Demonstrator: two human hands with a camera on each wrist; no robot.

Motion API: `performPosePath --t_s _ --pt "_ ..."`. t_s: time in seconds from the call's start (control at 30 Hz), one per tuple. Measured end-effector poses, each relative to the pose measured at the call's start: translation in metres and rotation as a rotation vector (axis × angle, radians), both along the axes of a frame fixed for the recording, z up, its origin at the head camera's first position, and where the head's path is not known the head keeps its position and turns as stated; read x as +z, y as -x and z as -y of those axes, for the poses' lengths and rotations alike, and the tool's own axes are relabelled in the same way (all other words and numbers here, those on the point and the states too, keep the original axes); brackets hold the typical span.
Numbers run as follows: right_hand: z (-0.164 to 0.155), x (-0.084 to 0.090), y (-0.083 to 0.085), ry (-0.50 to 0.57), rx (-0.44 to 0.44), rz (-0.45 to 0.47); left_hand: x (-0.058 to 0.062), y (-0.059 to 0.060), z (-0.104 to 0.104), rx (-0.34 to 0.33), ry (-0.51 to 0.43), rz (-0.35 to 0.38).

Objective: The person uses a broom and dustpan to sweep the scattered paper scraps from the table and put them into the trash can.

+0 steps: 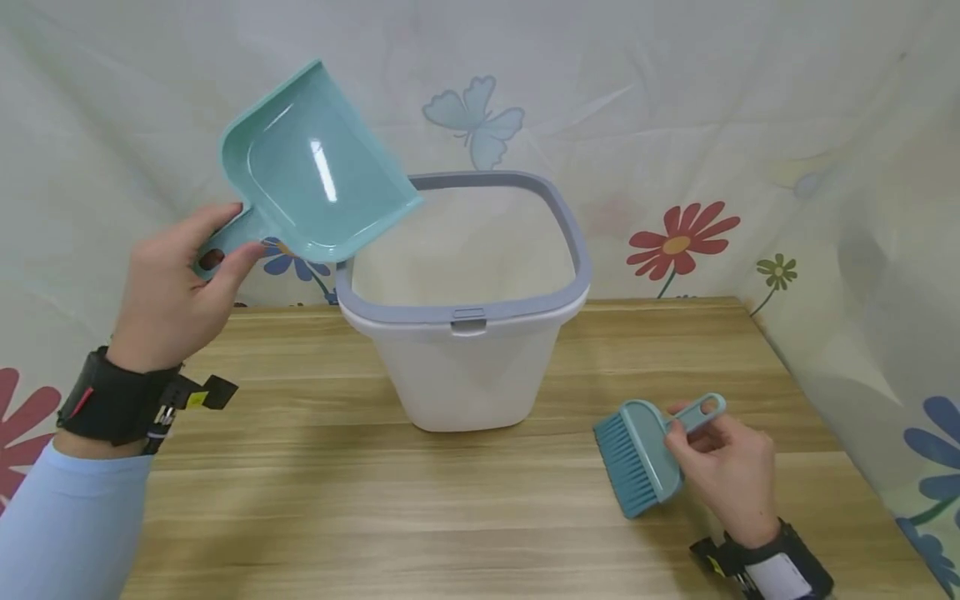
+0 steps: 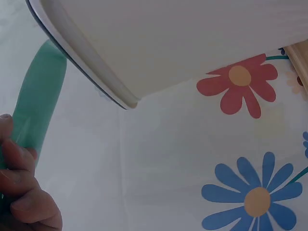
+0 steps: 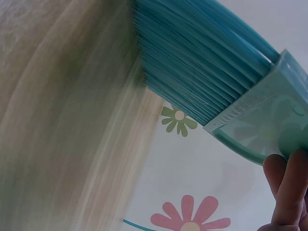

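Note:
My left hand [image 1: 176, 279] grips the handle of a teal dustpan [image 1: 300, 167], raised and tilted with one front corner over the left rim of a white bin [image 1: 465, 367]. The bin has a grey-blue rim and stands upright at the back of the table. In the left wrist view, curled fingers wrap the dustpan handle [image 2: 41, 96] beside the bin's wall. Low on the right, my right hand [image 1: 731, 471] pinches a small teal hand brush [image 1: 645, 458] at the base of its handle. Its bristles [image 3: 202, 53] point left, close over the tabletop in the right wrist view.
The wood-grain table [image 1: 315, 492] ends at the back and right against a pale flower-printed sheet [image 1: 825, 208]. The bin takes up the table's back middle, between both hands. Each wrist carries a black camera strap [image 1: 123, 400].

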State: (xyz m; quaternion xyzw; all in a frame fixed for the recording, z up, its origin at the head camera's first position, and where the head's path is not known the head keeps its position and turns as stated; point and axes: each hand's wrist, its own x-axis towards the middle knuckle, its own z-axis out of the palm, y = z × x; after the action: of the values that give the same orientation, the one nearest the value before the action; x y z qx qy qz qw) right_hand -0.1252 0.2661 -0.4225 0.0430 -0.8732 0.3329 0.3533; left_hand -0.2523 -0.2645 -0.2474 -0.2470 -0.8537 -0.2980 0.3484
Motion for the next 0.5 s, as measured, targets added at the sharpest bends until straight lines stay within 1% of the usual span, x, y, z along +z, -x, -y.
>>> performPosePath --t_s 0.1,0.33,0.5 --pt "0.000 0.000 0.000 0.002 -0.002 0.007 -0.009 -0.006 0.013 0.022 -0.034 0.041" --pt "0.001 0.000 0.000 -0.001 -0.010 0.018 -0.031 -0.023 0.040 0.062 -0.087 0.097" --pt "0.000 -0.001 0.001 0.000 -0.012 0.017 -0.050 -0.037 0.055 0.071 -0.109 0.151"
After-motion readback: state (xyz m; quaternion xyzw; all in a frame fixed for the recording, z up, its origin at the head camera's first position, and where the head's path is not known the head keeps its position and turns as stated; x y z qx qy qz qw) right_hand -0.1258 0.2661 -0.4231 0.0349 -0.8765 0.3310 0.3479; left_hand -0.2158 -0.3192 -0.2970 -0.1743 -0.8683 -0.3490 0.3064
